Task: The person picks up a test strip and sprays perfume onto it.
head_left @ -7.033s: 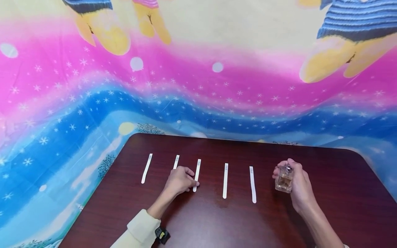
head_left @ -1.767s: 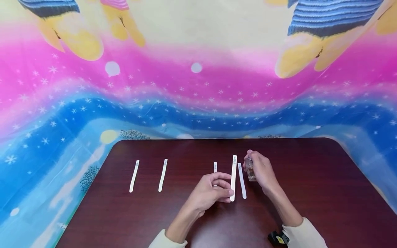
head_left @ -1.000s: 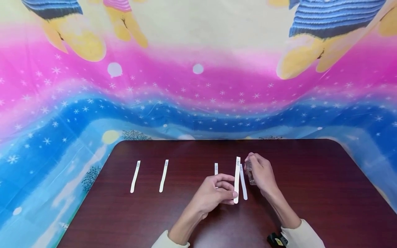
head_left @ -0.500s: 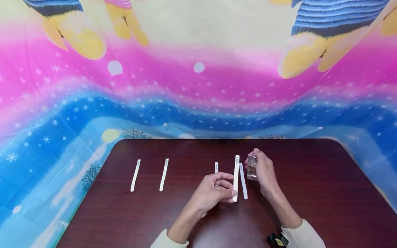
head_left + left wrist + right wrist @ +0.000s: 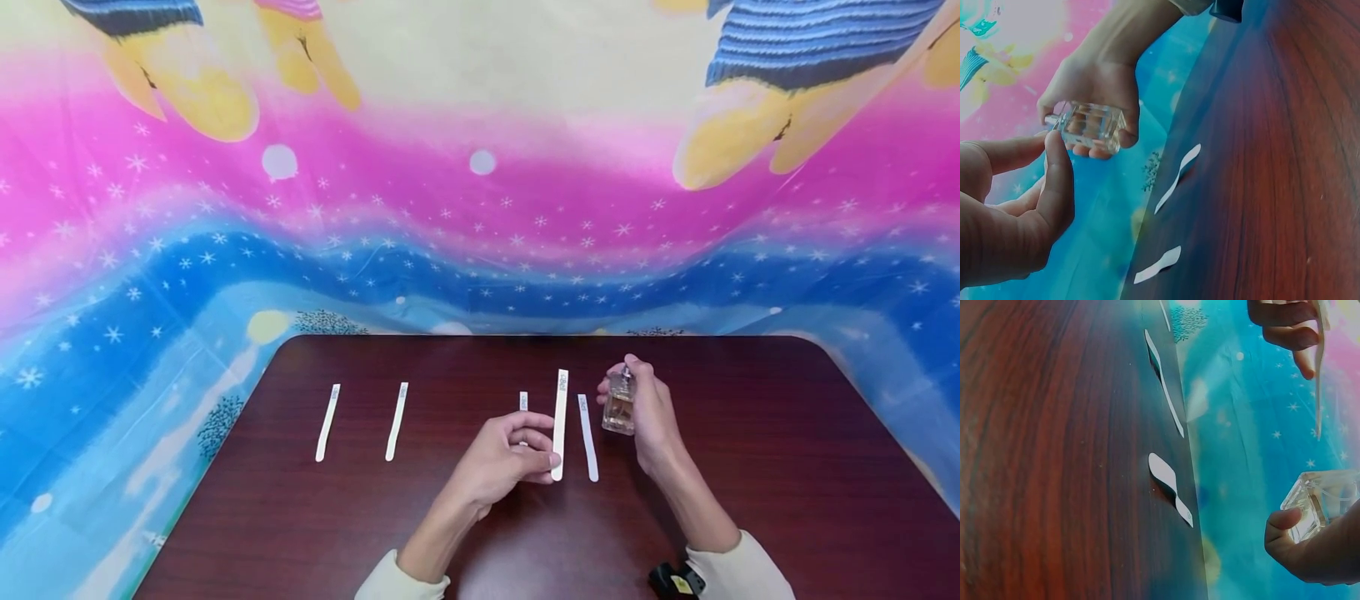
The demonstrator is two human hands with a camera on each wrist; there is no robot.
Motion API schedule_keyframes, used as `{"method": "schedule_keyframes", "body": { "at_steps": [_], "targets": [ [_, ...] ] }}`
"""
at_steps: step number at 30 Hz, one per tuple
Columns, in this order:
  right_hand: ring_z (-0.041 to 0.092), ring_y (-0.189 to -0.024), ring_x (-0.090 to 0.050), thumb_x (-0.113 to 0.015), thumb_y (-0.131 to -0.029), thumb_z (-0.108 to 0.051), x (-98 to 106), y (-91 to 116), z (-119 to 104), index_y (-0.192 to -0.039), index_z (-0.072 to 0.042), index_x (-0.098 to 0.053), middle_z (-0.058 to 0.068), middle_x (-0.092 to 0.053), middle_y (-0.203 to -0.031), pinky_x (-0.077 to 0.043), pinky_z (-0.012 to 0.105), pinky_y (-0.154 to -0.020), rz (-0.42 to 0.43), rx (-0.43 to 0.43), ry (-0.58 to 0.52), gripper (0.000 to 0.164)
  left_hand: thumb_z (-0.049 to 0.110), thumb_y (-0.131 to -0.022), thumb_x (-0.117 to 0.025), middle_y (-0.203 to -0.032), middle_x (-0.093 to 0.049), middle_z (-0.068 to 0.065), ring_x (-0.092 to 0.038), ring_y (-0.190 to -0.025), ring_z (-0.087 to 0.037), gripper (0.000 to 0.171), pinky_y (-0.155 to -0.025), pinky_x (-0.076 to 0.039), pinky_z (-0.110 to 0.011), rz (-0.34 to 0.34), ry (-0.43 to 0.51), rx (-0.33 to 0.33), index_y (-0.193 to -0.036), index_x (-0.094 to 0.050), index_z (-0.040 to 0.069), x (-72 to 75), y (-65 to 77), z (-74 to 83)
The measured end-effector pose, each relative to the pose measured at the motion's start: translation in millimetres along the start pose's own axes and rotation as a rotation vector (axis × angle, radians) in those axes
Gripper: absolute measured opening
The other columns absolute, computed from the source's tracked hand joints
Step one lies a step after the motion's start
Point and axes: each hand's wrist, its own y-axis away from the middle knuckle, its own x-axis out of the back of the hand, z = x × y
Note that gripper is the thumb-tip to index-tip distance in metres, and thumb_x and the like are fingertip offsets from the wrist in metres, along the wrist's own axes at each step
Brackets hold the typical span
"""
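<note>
My left hand [image 5: 487,462] pinches a white paper test strip [image 5: 561,421] near its rounded lower end, thumb in front. The strip stands upright above the table, small lettering at its top. To its right, my right hand [image 5: 658,417] grips a clear glass perfume bottle [image 5: 619,407] holding amber liquid, a finger at the spray top. A gap separates bottle and strip. In the left wrist view the strip is mostly hidden behind the fingertips [image 5: 1054,140], and the bottle [image 5: 1092,127] lies beyond them. The right wrist view shows the strip [image 5: 1319,381] edge-on.
Two strips lie at the left, an outer strip [image 5: 327,422] and an inner strip [image 5: 397,422]. Another strip [image 5: 523,402] is partly hidden behind my left hand, and one more strip [image 5: 588,437] lies between the hands. A patterned cloth [image 5: 480,208] hangs behind the dark wooden table [image 5: 300,533].
The third strip has been picked up from the table and carried right by my left hand. My right hand brought the bottle left towards it; most recently strip and bottle have drawn slightly apart.
</note>
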Motion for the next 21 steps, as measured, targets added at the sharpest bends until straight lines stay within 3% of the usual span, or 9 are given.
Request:
{"method": "schedule_keyframes", "body": {
  "at_steps": [9, 21],
  "targets": [
    [0.01, -0.082, -0.072, -0.034, -0.115, -0.048, 5, 2, -2, -0.103, -0.015, -0.063, -0.009, -0.071, -0.085, -0.063, 0.031, -0.074, -0.007, -0.009, -0.004, 0.046, -0.011, -0.09, -0.074, -0.096, -0.071, -0.01, -0.071, -0.068, -0.013, 0.048, -0.069, -0.066, -0.026, 0.026, -0.066, -0.002, -0.136, -0.063, -0.007, 14.4, -1.6, -1.7],
    [0.01, -0.082, -0.072, -0.036, -0.115, -0.047, 7, 6, -4, -0.1, -0.017, -0.064, -0.01, -0.07, -0.084, -0.063, 0.03, -0.074, -0.025, -0.018, 0.019, 0.044, -0.012, -0.09, -0.074, -0.099, -0.07, -0.012, -0.07, -0.076, -0.011, 0.05, -0.076, -0.068, -0.033, 0.054, -0.09, -0.029, -0.138, -0.061, -0.007, 30.7, -3.6, -3.5]
  ]
}}
